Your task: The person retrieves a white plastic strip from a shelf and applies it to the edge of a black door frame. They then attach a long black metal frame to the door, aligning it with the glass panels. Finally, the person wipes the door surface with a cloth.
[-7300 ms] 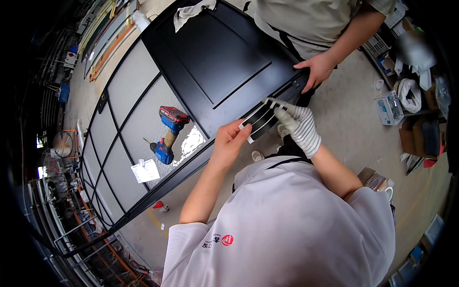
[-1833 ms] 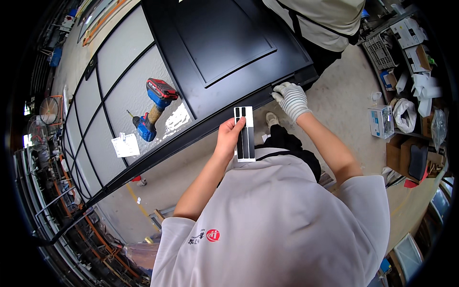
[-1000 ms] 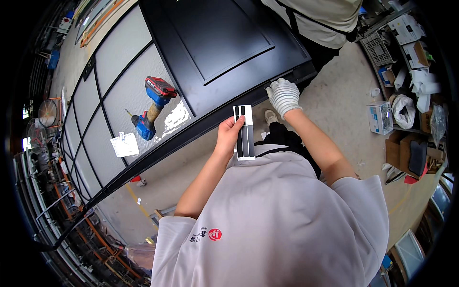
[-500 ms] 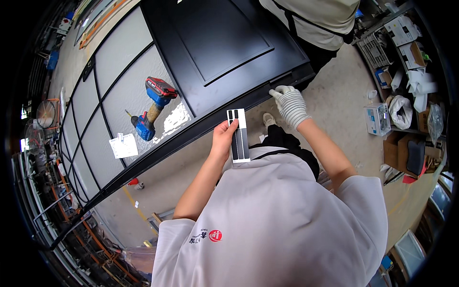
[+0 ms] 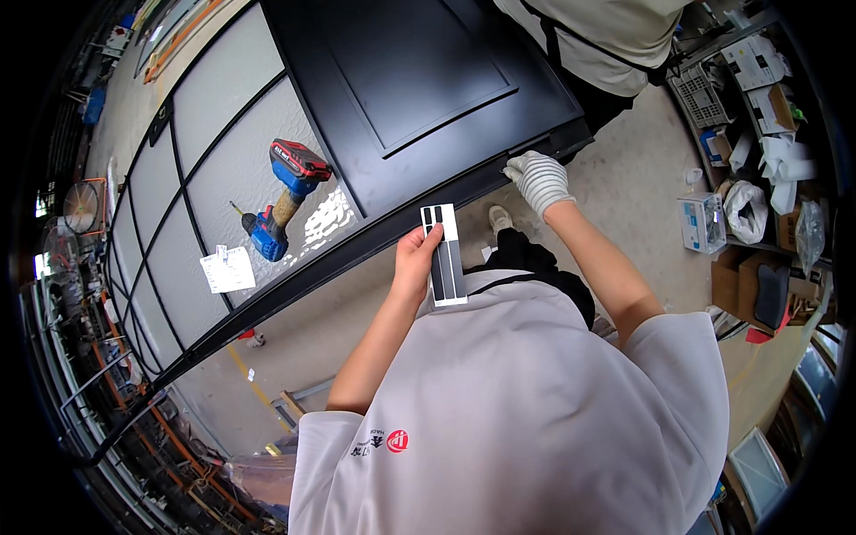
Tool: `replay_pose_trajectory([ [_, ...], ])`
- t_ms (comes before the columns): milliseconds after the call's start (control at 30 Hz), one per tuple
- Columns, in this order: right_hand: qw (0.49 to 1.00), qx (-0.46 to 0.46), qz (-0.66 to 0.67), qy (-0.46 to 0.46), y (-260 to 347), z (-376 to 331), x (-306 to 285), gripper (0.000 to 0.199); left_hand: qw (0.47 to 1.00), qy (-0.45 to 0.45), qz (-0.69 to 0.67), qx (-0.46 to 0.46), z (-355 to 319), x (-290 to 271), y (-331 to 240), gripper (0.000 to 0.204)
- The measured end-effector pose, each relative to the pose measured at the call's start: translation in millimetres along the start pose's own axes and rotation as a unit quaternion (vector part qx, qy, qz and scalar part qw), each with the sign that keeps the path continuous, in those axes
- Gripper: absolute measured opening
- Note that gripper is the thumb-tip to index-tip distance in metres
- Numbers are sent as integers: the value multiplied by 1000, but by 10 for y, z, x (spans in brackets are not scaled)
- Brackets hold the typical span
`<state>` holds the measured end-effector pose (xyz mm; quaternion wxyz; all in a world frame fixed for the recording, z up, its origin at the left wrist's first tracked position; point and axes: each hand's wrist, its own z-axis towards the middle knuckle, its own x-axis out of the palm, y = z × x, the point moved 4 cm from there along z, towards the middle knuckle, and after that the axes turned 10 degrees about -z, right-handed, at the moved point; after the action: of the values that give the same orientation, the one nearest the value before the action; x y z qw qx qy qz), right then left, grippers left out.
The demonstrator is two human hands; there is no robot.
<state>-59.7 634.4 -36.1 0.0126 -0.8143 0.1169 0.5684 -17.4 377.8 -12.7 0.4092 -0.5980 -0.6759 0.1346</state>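
Bare, my left hand (image 5: 415,260) is closed on a white card with dark strips (image 5: 451,259), its thumb pressed on the front. The card hangs upright between my body and the long edge of a black panelled door (image 5: 499,53). My right hand (image 5: 540,180) wears a white glove with grey stripes. Its fingers are bunched together at the door's near edge, by the right corner; what they grip, if anything, is hidden. A blue and red cordless drill (image 5: 283,198) lies on the textured glass part of the door, left of my hands.
A paper slip (image 5: 228,270) lies on the glass near the drill. Across the door's right end stands another person (image 5: 597,40). Farther right, a shelf holds boxes, a grey basket (image 5: 702,96) and plastic bags. An open cardboard box (image 5: 742,283) sits at its lower end.
My gloved right hand has drawn its fingers together and shifted slightly left along the door edge. The left hand still holds the card in nearly the same place.
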Motion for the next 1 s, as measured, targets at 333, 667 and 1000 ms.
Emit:
replay_pose_trajectory([
  [333, 998, -6, -53, 31, 67, 72, -44, 31, 1000, 4, 1, -2, 126, -17, -36, 19],
  [667, 998, 34, -61, -6, 179, -43, -18, 25, 1000, 12, 5, -2, 142, -21, -111, 19],
  [1000, 995, 93, -19, -36, 182, -70, -23, 25, 1000, 9, -3, -20, 112, -83, -10, 20],
])
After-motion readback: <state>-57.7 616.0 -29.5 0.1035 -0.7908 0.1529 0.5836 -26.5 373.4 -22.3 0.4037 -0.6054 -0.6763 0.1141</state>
